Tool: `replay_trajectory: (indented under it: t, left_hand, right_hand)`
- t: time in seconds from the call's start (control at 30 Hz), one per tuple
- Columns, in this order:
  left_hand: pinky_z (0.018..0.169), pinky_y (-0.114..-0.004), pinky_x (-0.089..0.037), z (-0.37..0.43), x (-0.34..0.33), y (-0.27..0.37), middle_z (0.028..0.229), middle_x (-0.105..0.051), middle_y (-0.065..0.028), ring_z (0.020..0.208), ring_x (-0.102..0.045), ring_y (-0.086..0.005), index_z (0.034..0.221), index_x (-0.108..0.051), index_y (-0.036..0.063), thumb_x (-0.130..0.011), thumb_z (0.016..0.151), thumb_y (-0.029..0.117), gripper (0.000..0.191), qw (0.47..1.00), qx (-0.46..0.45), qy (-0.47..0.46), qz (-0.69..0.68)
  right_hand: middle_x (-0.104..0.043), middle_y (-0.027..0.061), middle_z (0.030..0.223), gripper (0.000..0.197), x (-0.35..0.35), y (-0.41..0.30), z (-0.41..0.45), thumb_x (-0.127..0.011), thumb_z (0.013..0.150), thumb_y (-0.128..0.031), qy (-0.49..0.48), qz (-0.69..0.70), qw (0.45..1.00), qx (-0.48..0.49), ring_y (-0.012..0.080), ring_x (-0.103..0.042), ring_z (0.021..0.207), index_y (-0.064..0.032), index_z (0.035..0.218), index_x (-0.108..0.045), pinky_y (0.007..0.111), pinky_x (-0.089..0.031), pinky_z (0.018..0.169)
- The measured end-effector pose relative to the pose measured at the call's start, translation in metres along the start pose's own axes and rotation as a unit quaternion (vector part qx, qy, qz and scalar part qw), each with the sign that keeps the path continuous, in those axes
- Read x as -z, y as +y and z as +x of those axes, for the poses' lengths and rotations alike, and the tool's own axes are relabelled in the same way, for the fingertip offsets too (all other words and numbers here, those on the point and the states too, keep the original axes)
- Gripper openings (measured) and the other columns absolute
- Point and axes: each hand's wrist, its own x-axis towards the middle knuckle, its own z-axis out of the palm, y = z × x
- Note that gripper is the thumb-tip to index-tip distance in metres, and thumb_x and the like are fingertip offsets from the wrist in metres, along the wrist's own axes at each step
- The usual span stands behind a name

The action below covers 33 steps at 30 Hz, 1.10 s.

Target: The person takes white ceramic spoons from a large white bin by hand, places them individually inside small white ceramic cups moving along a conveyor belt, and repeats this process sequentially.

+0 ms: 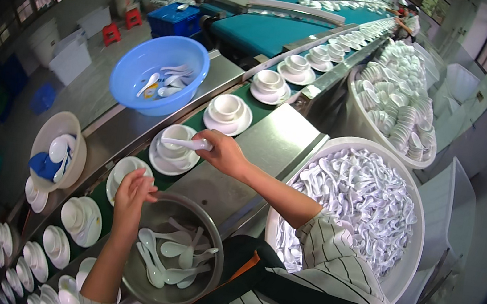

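Note:
My right hand [222,150] grips a white soup spoon [186,143] over a stacked set of white bowl and plates [174,154] on the green conveyor belt. Lower left, my left hand [135,190] is raised with fingers apart beside another set of white dishes [121,177], holding nothing that I can see. Just right of that hand, a steel bowl [216,237] contains several white spoons [187,256]. A large white tub [418,237] at my right is heaped with white spoons [358,201].
A blue basin [124,84] and a cream basin [78,161], both with spoons, stand along the far side. More dish sets [267,85] line the belt. A second tub [354,93] holds piled small dishes. Two people [408,23] stand at the far end.

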Motion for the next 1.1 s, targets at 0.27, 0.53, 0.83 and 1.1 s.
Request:
replay_trajectory:
  t: [0.27,0.53,0.83,1.1]
  left_hand:
    - [0.091,-0.041,-0.036,-0.059,-0.009,0.000,0.109,-0.051,-0.0198,0.103,-0.048,-0.0324,0.114,-0.048,0.0003,-0.080,0.058,0.029,0.071,0.775,-0.109,-0.375,0.497]
    - [0.068,-0.035,-0.046,-0.060,0.018,-0.011,0.080,-0.060,-0.0161,0.071,-0.060,-0.0286,0.093,-0.061,0.0003,-0.070,0.069,0.031,0.040,0.790,0.056,-0.401,0.461]
    - [0.065,-0.030,-0.044,-0.037,0.018,0.031,0.081,-0.059,-0.0078,0.072,-0.057,-0.0150,0.085,-0.054,0.0031,-0.069,0.072,0.020,0.026,0.908,0.128,-0.221,0.332]
    - [0.072,-0.038,-0.048,-0.036,0.019,-0.002,0.088,-0.063,-0.0190,0.081,-0.062,-0.0328,0.099,-0.060,0.0012,-0.071,0.068,0.032,0.045,0.876,-0.008,-0.304,0.375]
  right_hand:
    - [-0.062,0.0074,0.081,0.024,0.007,0.086,0.009,-0.051,0.073,-0.009,-0.007,-0.385,0.923,0.013,0.0248,-0.060,0.081,-0.0137,0.093,-0.063,0.036,-0.049,0.067]
    - [-0.062,0.0071,0.076,0.014,-0.031,0.087,0.014,-0.056,0.076,-0.024,-0.062,-0.433,0.898,0.057,0.0257,-0.060,0.079,-0.0101,0.077,-0.061,0.037,-0.050,0.065]
    - [-0.060,0.0152,0.104,0.059,-0.019,-0.077,-0.015,-0.063,0.081,-0.033,-0.324,0.180,0.922,0.111,0.0284,-0.060,0.092,-0.0105,0.130,-0.041,0.038,-0.048,0.078]
    - [-0.062,0.0051,0.077,0.012,-0.014,-0.093,-0.033,-0.062,0.082,-0.009,-0.237,0.195,0.951,0.047,0.0112,-0.060,0.072,-0.0026,0.091,-0.060,0.026,-0.049,0.065]
